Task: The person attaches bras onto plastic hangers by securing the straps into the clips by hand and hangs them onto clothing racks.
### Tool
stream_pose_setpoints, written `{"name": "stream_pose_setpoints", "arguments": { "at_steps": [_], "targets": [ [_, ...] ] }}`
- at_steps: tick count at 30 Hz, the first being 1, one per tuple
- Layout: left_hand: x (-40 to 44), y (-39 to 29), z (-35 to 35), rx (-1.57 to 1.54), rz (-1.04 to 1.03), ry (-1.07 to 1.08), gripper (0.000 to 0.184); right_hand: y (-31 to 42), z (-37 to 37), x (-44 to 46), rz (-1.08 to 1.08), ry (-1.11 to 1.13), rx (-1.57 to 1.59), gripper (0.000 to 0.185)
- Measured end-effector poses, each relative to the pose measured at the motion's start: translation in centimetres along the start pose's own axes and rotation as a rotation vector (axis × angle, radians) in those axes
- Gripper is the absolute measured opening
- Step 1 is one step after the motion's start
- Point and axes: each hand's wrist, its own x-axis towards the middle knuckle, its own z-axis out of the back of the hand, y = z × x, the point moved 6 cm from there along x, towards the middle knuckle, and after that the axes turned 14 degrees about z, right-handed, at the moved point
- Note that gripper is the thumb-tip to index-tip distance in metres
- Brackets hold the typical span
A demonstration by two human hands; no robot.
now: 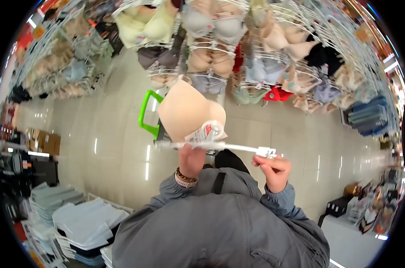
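Observation:
My left hand (pixel 192 160) grips a white plastic hanger (pixel 211 145) near its middle, in front of my body. A beige bra (pixel 189 109) lies just beyond that hand, with a white and red tag (pixel 202 133) at its lower edge. My right hand (pixel 274 169) is closed at the hanger's right end, thumb and fingers around the white clip (pixel 266 152). Part of the bra's far edge and the left fingertips are hidden behind the hanger and tag.
A green-handled cart (pixel 144 115) stands partly behind the bra. Racks of hanging bras (pixel 211 62) line the far side. Folded clothes (pixel 86 221) are stacked at the lower left, a cardboard box (pixel 44 142) at the left. More goods (pixel 372 207) sit at the lower right.

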Motion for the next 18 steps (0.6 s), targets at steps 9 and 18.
{"name": "stream_pose_setpoints", "arguments": {
  "at_steps": [9, 18],
  "targets": [
    [1.5, 5.3, -5.4, 0.285, -0.018, -0.264, 0.032, 1.5, 7.0, -4.4, 0.033, -0.197, 0.121, 0.02],
    [2.9, 18.9, -10.7, 0.283, 0.292, 0.037, 0.04, 1.6, 17.8, -9.0, -0.375, -0.037, -0.07, 0.017]
  ]
}}
